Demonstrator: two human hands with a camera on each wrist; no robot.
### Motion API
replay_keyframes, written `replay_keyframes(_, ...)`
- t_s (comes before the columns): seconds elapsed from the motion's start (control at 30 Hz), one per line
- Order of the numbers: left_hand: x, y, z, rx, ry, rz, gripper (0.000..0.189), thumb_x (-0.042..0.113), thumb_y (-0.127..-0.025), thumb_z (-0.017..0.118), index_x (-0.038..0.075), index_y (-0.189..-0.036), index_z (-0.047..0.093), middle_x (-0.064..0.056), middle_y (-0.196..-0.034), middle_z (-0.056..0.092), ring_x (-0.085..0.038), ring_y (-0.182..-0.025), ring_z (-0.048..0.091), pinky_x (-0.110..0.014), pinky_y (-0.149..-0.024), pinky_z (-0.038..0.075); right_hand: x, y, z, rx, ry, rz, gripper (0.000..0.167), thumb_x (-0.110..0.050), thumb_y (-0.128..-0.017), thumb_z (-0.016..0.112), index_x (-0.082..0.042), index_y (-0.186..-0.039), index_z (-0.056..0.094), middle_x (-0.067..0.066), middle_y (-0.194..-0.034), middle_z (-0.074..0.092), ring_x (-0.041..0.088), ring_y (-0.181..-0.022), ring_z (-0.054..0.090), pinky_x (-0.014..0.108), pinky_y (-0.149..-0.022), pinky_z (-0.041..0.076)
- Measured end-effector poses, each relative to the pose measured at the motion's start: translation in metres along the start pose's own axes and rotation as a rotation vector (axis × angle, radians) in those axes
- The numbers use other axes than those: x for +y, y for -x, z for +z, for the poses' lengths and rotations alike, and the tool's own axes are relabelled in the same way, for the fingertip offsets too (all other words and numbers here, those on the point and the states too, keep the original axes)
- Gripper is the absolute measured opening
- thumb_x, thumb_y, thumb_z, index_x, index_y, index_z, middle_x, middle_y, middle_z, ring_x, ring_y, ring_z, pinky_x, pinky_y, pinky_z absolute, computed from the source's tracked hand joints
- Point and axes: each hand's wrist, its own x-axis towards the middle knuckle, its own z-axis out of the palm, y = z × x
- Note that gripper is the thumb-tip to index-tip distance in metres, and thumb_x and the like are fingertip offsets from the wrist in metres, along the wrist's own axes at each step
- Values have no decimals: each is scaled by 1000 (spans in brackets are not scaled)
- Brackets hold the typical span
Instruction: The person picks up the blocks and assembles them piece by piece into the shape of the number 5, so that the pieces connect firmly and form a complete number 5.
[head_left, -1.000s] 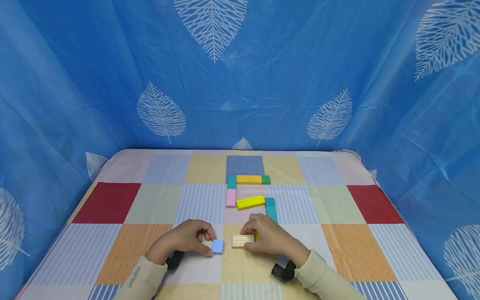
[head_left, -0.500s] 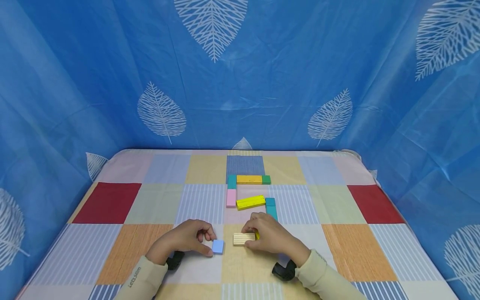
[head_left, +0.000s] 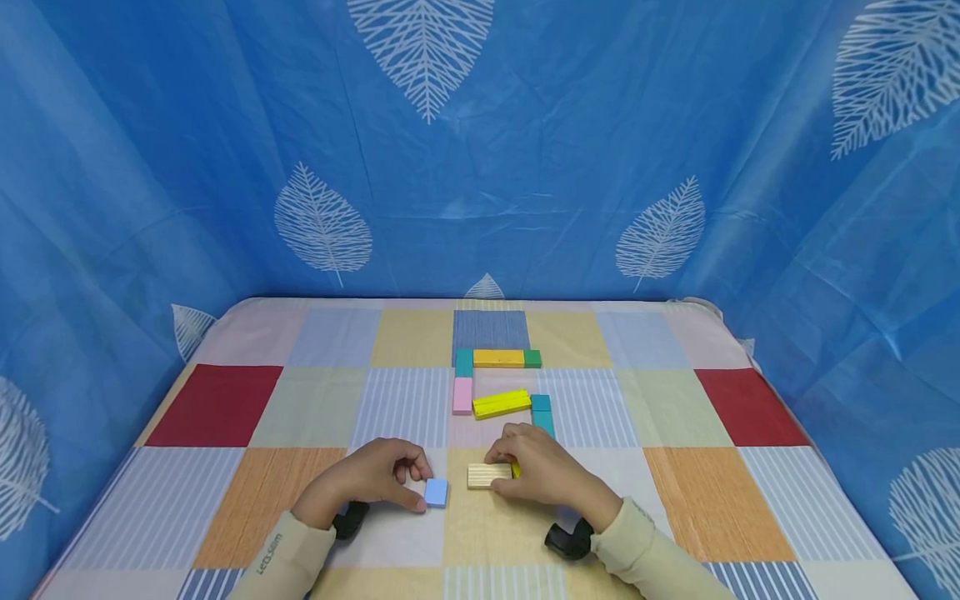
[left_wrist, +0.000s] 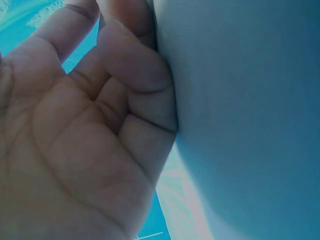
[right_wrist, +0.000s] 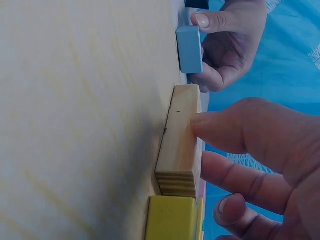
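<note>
My left hand (head_left: 378, 475) holds a light blue block (head_left: 436, 493) at its left end, thumb on the near side and a finger on the far side. In the right wrist view that blue block (right_wrist: 190, 50) lies between the thumb and a finger. My right hand (head_left: 543, 467) pinches a plain wooden block (head_left: 487, 476) with lined grain between thumb and forefinger. A yellow block (right_wrist: 172, 217) lies at the wooden block's right end, mostly hidden by the right hand in the head view. The left wrist view shows the left palm (left_wrist: 75, 140) with bent fingers; no block shows there.
Beyond the hands, teal (head_left: 464, 362), pink (head_left: 462, 396), orange-yellow (head_left: 498, 358) and green (head_left: 532, 358) blocks form a corner. Slanted yellow blocks (head_left: 501, 404) and more teal blocks (head_left: 541, 417) lie nearer. A patchwork cloth (head_left: 300, 408) covers the table; a blue curtain (head_left: 480, 167) surrounds it.
The right hand and the wooden block have shifted slightly away from me and to the right, widening the gap to the blue block. The left hand has stayed in place.
</note>
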Motion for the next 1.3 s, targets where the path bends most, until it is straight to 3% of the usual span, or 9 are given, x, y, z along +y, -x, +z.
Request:
replay_keyframes(0.33, -1, -1, 0, -1, 0, 1, 27, 11, -80, 95, 11, -96, 73, 8, -86, 61, -5, -73, 48, -24, -68, 43, 3, 3, -8, -6, -67, 2, 22, -15, -90, 85, -8, -110, 81, -9, -86, 53, 4, -80, 44, 26, -75, 41)
replay_keyframes(0.6, 1, 0, 0, 1, 8, -1, 27, 11, -80, 95, 10, -96, 73, 7, -86, 61, -6, -73, 48, -24, -68, 43, 19, 14, -20, 11, -280, -22, 17, -9, -99, 77, -6, -115, 79, -4, -94, 60, 15, -82, 52, 28, -73, 46)
replay_keyframes(0.8, 2, 1, 0, -1, 14, -9, 27, 10, -80, 95, 10, -96, 73, 6, -86, 61, -7, -73, 48, -24, -68, 43, 35, 25, -28, 14, -406, -75, 14, -4, -102, 74, 0, -115, 77, -4, -90, 63, 7, -74, 48, 25, -67, 43)
replay_keyframes(1.1, 2, 1, 1, 0, 11, -14, 27, 10, -81, 95, 11, -96, 73, 6, -85, 61, -7, -73, 48, -24, -68, 43, 54, 49, -40, -51, -474, -97, 13, -2, -104, 69, 1, -115, 76, 7, -96, 70, 9, -71, 47, 26, -64, 42)
replay_keyframes(1.3, 0, 0, 1, 1, 7, -6, 27, 11, -80, 95, 11, -97, 74, 7, -86, 62, -7, -73, 48, -25, -68, 43, 60, 62, -46, -122, -523, -68, 14, -1, -105, 67, 4, -115, 74, 18, -101, 73, 9, -75, 51, 24, -68, 45)
